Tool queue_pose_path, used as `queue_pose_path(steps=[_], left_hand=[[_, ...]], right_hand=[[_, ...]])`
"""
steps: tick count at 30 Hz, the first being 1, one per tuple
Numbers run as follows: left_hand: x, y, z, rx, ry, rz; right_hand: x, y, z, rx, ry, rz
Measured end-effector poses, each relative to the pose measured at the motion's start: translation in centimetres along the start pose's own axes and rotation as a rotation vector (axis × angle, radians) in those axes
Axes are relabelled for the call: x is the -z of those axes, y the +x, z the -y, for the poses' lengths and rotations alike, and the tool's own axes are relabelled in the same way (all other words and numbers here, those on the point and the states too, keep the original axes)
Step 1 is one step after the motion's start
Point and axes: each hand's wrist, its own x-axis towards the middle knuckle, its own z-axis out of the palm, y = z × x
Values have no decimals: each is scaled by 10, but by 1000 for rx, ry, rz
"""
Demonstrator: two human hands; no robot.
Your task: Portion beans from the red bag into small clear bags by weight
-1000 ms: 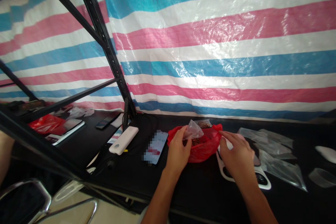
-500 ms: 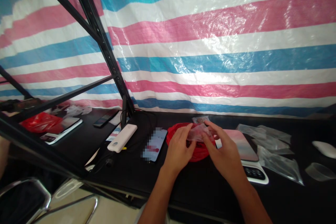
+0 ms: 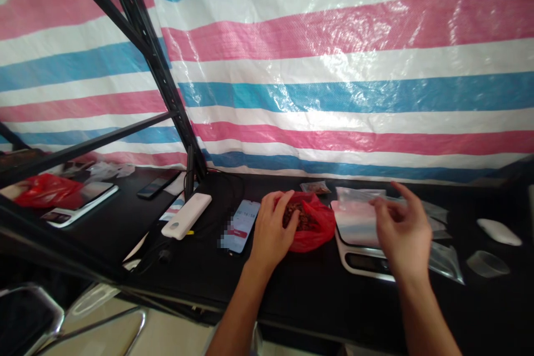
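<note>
My left hand (image 3: 273,228) is at the left side of a red plastic bag (image 3: 319,228), thumb and fingers apart over its rim. Small brown dried pieces (image 3: 306,217) fill the bag's open mouth. Over the right side of a white digital scale (image 3: 348,264), my right hand (image 3: 404,228) pinches what looks like a clear plastic bag (image 3: 354,196) between thumb and finger. That clear bag reaches left above the scale's shiny plate (image 3: 354,222). Behind the red bag lies a small clear packet (image 3: 316,187) with brown bits inside. My right hand partly hides the scale.
Several clear bags (image 3: 446,261) lie right of the scale, near a clear round cup (image 3: 488,264) and a white mouse-shaped object (image 3: 499,232). Leftward are a lit phone (image 3: 242,225), a white power bank (image 3: 187,216) and a black metal post (image 3: 162,78). Another scale (image 3: 79,212) stands beyond the post.
My hands have parted. The right one has moved from above the red bag to the scale with the clear bag; the left has let go of it. The view has shifted slightly right.
</note>
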Motion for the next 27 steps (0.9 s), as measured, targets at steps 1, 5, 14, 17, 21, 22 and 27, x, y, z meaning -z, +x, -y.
queue_pose_path(steps=[1,5,14,17,21,22,27], left_hand=[[0,0,1,8,12,-34],[0,-1,5,48,23,-95],[-4,-1,3,52,-25,-91],[-5,-1,2,48,-33,-87],[-4,-1,2,45,-37,-63],[-3,-1,2,44,-38,-59],[-2,0,4,38,-60,-40]], right_hand=[[8,7,-9,-18,-52,-52],[32,27,-45,-181,-154,-164],[40,31,-45,-280,-91,-212],[41,30,-44,-279,-101,-199],[44,28,-42,-107,-353,-195],[43,28,-43,-40,-409,-185],[28,28,-66,101,-570,58]])
